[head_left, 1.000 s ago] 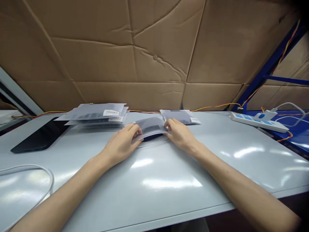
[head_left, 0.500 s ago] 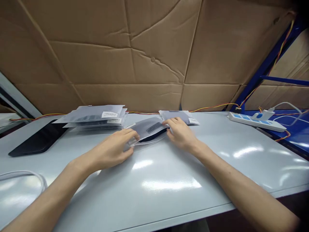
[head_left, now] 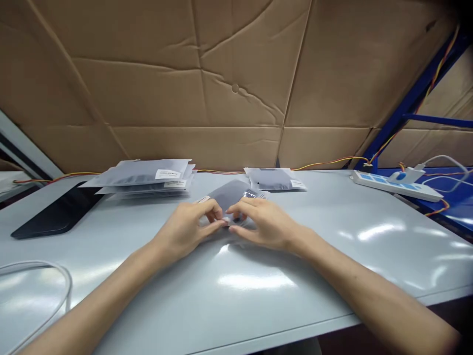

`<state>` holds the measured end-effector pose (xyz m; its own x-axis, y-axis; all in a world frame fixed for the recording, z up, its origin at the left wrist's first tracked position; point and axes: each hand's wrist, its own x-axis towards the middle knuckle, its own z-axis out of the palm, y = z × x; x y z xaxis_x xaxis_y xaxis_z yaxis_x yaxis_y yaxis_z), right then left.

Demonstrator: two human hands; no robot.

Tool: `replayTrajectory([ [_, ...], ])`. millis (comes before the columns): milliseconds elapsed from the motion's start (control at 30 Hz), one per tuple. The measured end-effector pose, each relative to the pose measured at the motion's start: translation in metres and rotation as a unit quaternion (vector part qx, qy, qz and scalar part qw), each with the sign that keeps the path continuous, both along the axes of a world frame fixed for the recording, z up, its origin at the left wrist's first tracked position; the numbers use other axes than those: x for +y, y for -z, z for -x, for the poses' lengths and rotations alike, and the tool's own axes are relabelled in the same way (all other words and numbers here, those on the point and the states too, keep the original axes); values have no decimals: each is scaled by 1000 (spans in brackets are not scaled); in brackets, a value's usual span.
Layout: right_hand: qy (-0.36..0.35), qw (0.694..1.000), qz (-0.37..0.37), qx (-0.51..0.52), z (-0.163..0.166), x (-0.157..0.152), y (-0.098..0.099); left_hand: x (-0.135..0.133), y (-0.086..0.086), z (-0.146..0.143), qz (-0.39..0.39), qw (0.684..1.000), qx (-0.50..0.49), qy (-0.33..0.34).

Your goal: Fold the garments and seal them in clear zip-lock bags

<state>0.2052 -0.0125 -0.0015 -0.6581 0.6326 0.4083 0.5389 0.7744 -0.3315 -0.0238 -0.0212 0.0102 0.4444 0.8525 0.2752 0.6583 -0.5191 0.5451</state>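
Note:
A frosted plastic bag [head_left: 229,192] with a dark item inside lies in the middle of the table, bulging upward. My left hand [head_left: 192,224] pinches its near edge between thumb and fingers. Close beside it, my right hand [head_left: 264,222] has thumb and fingers bent around the same edge, fingertips almost meeting those of the left. The hands partly cover the near edge of the bag. Behind and to the right lies another labelled frosted bag [head_left: 275,180]. Several more are piled in a stack of bags [head_left: 144,175] at the back left.
A black tablet-like slab [head_left: 55,217] lies at the left, partly under the stack. A white cable [head_left: 68,281] loops at the near left. On the right stands a power strip [head_left: 399,185] with plugs. A cardboard wall [head_left: 236,108] rises behind the table [head_left: 207,305].
My right hand has moved left and nearer along the bag's edge, and my left hand slightly right, so they now meet. The bag's open mouth has narrowed and its top bulges.

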Motion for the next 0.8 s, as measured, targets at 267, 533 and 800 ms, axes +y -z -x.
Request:
replayTrajectory([
  [267,0,997,35,74,9,-4,6,-2,-1,5,-29,998,2,52],
  [533,-1,994,-95,45,7,-2,0,-6,-5,2,-132,988,-5,79],
  [800,63,974,-213,-48,-5,12,-10,-10,-11,2,-228,972,-35,36],
])
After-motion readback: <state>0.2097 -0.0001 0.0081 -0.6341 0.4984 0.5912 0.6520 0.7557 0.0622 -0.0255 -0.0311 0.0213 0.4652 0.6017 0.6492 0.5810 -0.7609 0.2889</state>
